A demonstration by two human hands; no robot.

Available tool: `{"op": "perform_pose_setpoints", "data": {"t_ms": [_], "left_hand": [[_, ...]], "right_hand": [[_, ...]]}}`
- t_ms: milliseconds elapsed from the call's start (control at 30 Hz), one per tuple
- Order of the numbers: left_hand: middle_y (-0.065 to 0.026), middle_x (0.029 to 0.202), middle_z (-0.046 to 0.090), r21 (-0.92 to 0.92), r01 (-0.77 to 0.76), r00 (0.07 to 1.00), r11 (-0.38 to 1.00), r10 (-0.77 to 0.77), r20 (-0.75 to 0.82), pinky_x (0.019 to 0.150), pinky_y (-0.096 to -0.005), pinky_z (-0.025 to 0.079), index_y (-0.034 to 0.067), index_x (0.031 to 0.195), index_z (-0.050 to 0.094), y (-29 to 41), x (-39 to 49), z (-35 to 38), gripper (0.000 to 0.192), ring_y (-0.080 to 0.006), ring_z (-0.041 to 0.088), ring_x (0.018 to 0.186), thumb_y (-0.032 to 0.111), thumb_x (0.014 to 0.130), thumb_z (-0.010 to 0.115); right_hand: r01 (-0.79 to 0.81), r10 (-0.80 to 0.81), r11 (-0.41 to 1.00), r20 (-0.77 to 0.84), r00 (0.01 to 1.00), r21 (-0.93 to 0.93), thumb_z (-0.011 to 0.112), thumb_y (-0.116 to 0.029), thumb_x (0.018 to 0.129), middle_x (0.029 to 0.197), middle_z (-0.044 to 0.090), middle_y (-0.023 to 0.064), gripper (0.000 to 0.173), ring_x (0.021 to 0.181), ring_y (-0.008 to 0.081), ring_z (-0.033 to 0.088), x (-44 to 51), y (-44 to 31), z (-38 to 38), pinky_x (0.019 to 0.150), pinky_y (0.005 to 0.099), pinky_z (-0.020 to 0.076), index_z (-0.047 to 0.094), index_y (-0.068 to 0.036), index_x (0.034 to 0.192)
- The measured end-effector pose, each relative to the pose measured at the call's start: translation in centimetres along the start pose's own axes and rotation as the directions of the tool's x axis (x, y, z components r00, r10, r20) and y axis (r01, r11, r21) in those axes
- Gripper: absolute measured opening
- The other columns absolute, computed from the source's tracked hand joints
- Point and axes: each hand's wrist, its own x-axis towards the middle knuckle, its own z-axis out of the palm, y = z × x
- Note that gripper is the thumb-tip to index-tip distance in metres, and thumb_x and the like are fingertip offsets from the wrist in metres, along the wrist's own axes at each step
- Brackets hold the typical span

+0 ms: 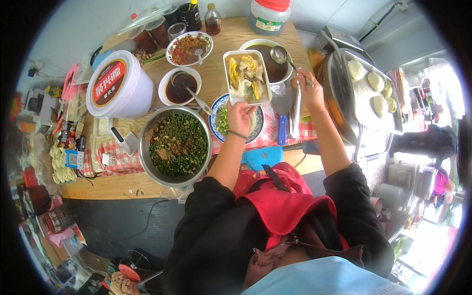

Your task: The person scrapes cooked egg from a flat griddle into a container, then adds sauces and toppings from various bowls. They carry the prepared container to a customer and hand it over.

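Note:
My left hand [241, 118] grips the near end of a white rectangular food container [266, 87]. Inside lie pale, yellowish leafy pieces [247, 70] in some liquid. The container is raised over a blue-patterned plate [212, 125] with chopped green vegetable [222, 121] on it, hiding part of the plate. In my right hand [311, 86] is the handle of a metal ladle [279, 55]. Its bowl is above a white bowl of brown broth [266, 70], just right of the container; whether it touches the broth I cannot tell.
A steel bowl of chopped greens [179, 143] stands front left, a dark sauce bowl [180, 87] and a chopped red pepper bowl [189, 48] behind. A white lidded bucket [136, 84] is at left. A blue-handled scraper [283, 110] lies near my right forearm. Dough buns [375, 82] are on a right-hand tray.

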Motion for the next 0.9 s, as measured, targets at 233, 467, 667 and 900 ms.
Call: {"op": "perform_pose_setpoints", "data": {"t_ms": [233, 467, 667, 900], "left_hand": [[-0.0111, 0.104, 0.054, -0.014, -0.011, 0.999, 1.0, 0.01, -0.032, 0.079, -0.0407, 0.05, 0.009, 0.114, 0.037, 0.2, -0.1, -0.9, 0.046, -0.0266, 0.058, 0.089, 0.0, 0.071, 0.048], [-0.0107, 0.105, 0.053, -0.02, -0.023, 0.999, 1.0, 0.023, -0.025, 0.081, -0.0412, 0.05, 0.009, 0.113, 0.037, 0.5, -0.1, -0.6, 0.044, -0.0268, 0.058, 0.092, 0.0, 0.072, 0.048], [-0.0144, 0.103, 0.056, -0.045, -0.052, 0.998, 0.998, 0.051, -0.029, 0.088, -0.0478, 0.046, 0.005, 0.104, 0.041, -0.1, 0.2, 0.1, 0.031, -0.0312, 0.057, 0.096, 0.0, 0.074, 0.048], [-0.0114, 0.1, 0.054, -0.074, -0.003, 0.999, 0.997, 0.0, -0.037, 0.083, -0.0444, 0.047, 0.01, 0.106, 0.037, -1.0, 0.9, 0.4, 0.036, -0.028, 0.058, 0.09, -0.001, 0.073, 0.048]], "right_hand": [[-0.403, 0.427, 0.838, 0.017, 0.904, 0.368, 0.045, -0.017, 0.091, 0.082, 0.064, 0.0141, 0.025, 0.068, 0.015, 0.063, 0.6, 0.0, 0.8, 0.066, 0.0261, 0.0505, 0.057, 0.005, 0.097], [-0.345, 0.423, 0.796, -0.05, 0.905, 0.497, 0.041, -0.016, 0.092, 0.079, 0.062, 0.0147, 0.029, 0.068, 0.0174, 0.063, 1.2, -0.6, -2.5, 0.063, 0.0261, 0.0524, 0.053, 0.009, 0.1], [-0.314, 0.4, 0.79, -0.054, 0.915, 0.527, 0.04, -0.019, 0.093, 0.081, 0.062, 0.0173, 0.031, 0.07, 0.0205, 0.063, 1.2, -3.2, -5.9, 0.067, 0.0292, 0.053, 0.053, 0.009, 0.101], [-0.297, 0.345, 0.807, 0.0, 0.939, 0.51, 0.04, -0.02, 0.094, 0.081, 0.063, 0.0151, 0.031, 0.071, 0.0187, 0.063, 0.3, -6.9, -7.4, 0.069, 0.0284, 0.0523, 0.054, 0.007, 0.101]]}}
